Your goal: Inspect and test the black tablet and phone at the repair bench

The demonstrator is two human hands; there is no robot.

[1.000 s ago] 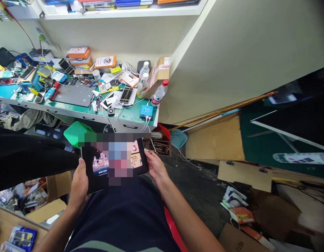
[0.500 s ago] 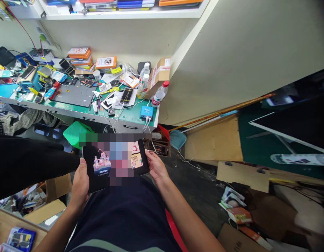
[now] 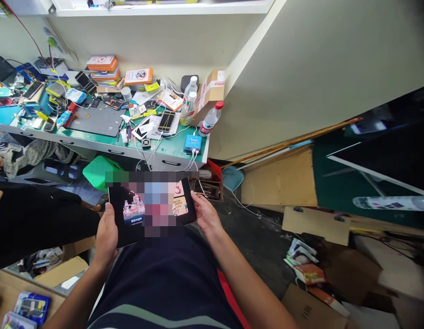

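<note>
Left hand and right hand are gripping opposite short ends of a lit tablet, suspended before the dark shirt. Thumbs are resting near its margins; pixelation is masking mid-screen. Good handling is likely sharing weight evenly, pressing lightly, and supporting from beneath. At left, another person's black-clad limb is extending close by, calling for small, level movements. Farther off, a blue box with white cables is sitting on the workbench, beside a red-capped bottle.
</note>
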